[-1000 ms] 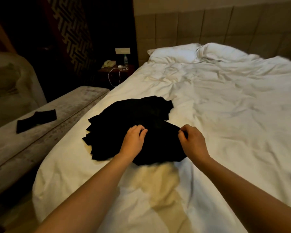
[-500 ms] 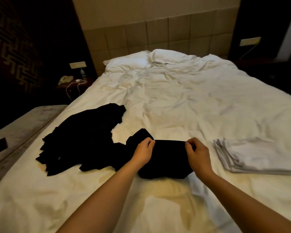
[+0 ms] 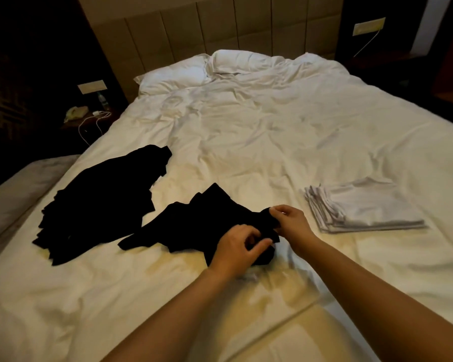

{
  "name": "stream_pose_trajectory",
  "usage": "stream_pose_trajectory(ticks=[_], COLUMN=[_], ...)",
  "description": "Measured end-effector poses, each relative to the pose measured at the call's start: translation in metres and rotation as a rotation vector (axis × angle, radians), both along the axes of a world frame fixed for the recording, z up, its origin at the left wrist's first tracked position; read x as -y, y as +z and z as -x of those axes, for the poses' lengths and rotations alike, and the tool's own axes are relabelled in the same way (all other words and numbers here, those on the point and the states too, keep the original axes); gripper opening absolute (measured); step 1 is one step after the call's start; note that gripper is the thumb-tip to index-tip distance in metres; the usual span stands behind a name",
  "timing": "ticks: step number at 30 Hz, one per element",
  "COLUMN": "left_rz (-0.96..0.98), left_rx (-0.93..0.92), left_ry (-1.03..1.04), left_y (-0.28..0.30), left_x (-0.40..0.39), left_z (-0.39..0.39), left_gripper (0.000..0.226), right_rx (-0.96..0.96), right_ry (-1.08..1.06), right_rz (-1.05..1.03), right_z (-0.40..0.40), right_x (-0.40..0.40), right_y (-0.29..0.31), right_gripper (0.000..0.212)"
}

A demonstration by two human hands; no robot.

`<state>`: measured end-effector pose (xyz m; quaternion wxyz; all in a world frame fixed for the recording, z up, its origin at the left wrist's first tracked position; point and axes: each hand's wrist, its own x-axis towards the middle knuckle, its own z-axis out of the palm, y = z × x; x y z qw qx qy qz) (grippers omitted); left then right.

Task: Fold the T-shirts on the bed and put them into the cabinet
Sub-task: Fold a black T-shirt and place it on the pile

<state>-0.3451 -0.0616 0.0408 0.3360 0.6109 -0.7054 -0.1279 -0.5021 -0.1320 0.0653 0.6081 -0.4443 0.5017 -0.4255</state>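
Black cloth, a single T-shirt (image 3: 194, 226), lies crumpled on the white bed (image 3: 272, 131) near its foot edge, a little left of the middle, with both hands at its right end. The left hand (image 3: 237, 250) pinches a fold of the shirt between thumb and curled fingers, and the right hand (image 3: 290, 222) grips the shirt's upper right corner, so the two hands sit close together, almost touching. Half a second ago they were set apart at the two ends of a flat, squared-off piece; now the left hand has crossed toward the right one and the cloth is bunched and trails off to the left. Just beside the shirt, toward the bed's left edge, spreads one loose pile of black shirts (image 3: 100, 202); how many it holds cannot be told. Near the right edge lies one neat stack of folded white shirts (image 3: 369, 207), several layers showing at its side, well apart from the hands. Between the two heaps and up toward the head of the bed the rumpled sheet is wide and open. Two white pillows (image 3: 194, 70) rest against the padded headboard (image 3: 207, 24). Beyond the left edge stand a nightstand with a phone (image 3: 75, 113) and a white cable (image 3: 94, 124), and a pale bench (image 3: 13, 189).
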Motion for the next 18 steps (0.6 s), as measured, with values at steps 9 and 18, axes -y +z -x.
stream_pose_trajectory(ticks=[9, 18], left_rz=[-0.079, -0.183], left_rx=[-0.51, -0.839], left_ry=[0.283, 0.371], left_y=[-0.014, 0.01], left_x=[-0.007, 0.009], left_z=[0.002, -0.009], left_gripper=[0.017, 0.025], right_rx=[0.07, -0.176], right_ry=[0.159, 0.206], right_rz=[0.063, 0.321], right_z=[-0.011, -0.012], right_x=[-0.014, -0.016], right_y=[-0.016, -0.017], right_gripper=[0.022, 0.003])
